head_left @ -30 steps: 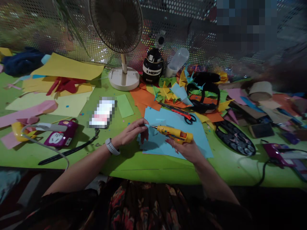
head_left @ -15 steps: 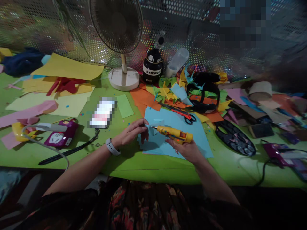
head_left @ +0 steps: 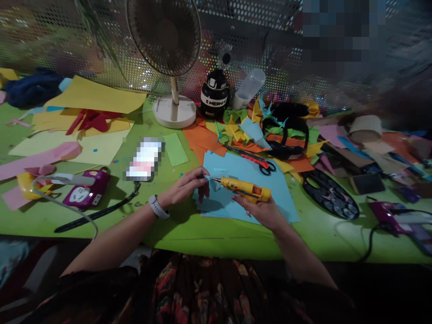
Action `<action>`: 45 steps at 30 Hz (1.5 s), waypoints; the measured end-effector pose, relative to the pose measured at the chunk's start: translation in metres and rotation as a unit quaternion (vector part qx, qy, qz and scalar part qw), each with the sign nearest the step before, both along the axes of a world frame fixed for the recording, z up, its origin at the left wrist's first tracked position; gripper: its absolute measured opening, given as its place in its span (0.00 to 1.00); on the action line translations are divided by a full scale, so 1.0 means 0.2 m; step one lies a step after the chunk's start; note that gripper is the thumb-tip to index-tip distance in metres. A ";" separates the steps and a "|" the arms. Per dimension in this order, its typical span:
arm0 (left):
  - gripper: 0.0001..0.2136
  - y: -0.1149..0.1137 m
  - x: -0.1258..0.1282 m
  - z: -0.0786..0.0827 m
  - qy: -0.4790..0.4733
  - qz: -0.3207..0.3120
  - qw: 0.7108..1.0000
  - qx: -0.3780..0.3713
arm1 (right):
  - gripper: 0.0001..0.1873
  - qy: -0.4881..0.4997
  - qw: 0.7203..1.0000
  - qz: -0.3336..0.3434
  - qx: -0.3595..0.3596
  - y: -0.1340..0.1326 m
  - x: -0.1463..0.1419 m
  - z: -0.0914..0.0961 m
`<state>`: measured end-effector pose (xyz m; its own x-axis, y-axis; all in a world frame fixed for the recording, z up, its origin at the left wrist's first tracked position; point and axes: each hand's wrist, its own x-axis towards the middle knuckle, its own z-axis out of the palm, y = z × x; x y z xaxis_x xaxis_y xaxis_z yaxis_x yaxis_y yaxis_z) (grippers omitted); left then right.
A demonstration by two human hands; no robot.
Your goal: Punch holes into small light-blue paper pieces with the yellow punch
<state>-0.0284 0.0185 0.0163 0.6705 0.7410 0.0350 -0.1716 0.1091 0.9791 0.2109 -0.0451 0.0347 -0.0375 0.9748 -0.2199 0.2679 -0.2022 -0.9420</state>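
Note:
A yellow glue gun point(head_left: 245, 189) is held in my right hand point(head_left: 258, 209), its metal tip pointing left. My left hand point(head_left: 191, 183) is closed, thumb and fingers pinching a small piece of light blue paper point(head_left: 212, 181) right at the glue gun's tip. The shape of that piece is hard to make out against the larger blue sheets point(head_left: 276, 198) lying on the table under both hands. Just beyond the glue gun, scissors point(head_left: 258, 163) with red and black handles rest on the sheets.
Folded paper stars point(head_left: 234, 129) heap up behind the sheets. A white fan point(head_left: 173, 110) and a black bottle point(head_left: 214, 96) stand at the back. A phone point(head_left: 144, 158) and a purple device point(head_left: 84, 189) lie left; a black palette-shaped board point(head_left: 332, 193) lies right.
The small blue paper at my left fingertips has tilted slightly. Both hands and the glue gun hold nearly the same position.

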 end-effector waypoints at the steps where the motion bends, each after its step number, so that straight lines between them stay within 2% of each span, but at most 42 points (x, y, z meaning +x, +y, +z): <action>1: 0.08 0.00 0.00 0.00 0.002 0.001 1.000 0.001 | 0.24 0.001 1.000 -0.002 -0.002 0.00 0.00 0.00; 13: 0.09 0.00 0.00 0.00 0.003 0.005 1.000 0.003 | 0.23 -0.011 1.000 0.006 0.006 0.00 0.00 -0.02; 17: 0.09 0.00 0.00 0.00 0.005 0.006 1.000 0.004 | 0.22 -0.016 0.999 0.003 0.030 0.00 0.01 -0.04; 21: 0.09 0.00 0.00 0.00 0.007 0.003 1.000 0.004 | 0.18 -0.077 0.993 0.046 0.082 -0.02 0.05 -0.04; 23: 0.09 0.00 0.00 -0.01 0.009 0.005 1.000 0.006 | 0.18 -0.135 0.984 0.026 0.111 -0.02 0.10 -0.02; 25: 0.08 0.01 0.00 -0.02 0.007 0.009 1.000 0.010 | 0.19 -0.222 0.964 -0.049 0.141 -0.03 0.18 0.00; 28: 0.07 0.01 0.00 -0.04 -0.002 0.009 1.000 0.015 | 0.23 -0.370 0.887 -0.199 0.190 -0.03 0.37 0.00; 30: 0.07 0.02 0.00 -0.05 -0.003 -0.001 1.000 0.016 | 0.27 -0.424 0.847 -0.251 0.198 -0.04 0.53 -0.04; 33: 0.07 0.02 -0.01 -0.07 0.012 -0.023 1.000 0.010 | 0.32 -0.428 0.845 -0.273 0.171 -0.07 0.75 -0.11; 36: 0.07 0.02 -0.01 -0.08 0.023 -0.039 0.999 0.003 | 0.36 -0.438 0.838 -0.290 0.145 -0.09 0.92 -0.19; 40: 0.06 0.02 -0.01 -0.07 0.026 -0.045 0.999 0.006 | 0.36 -0.511 0.804 -0.268 0.145 -0.10 1.04 -0.26; 45: 0.07 0.02 -0.01 -0.04 0.031 -0.021 0.999 0.018 | 0.36 -0.576 0.778 -0.224 0.110 -0.10 1.12 -0.31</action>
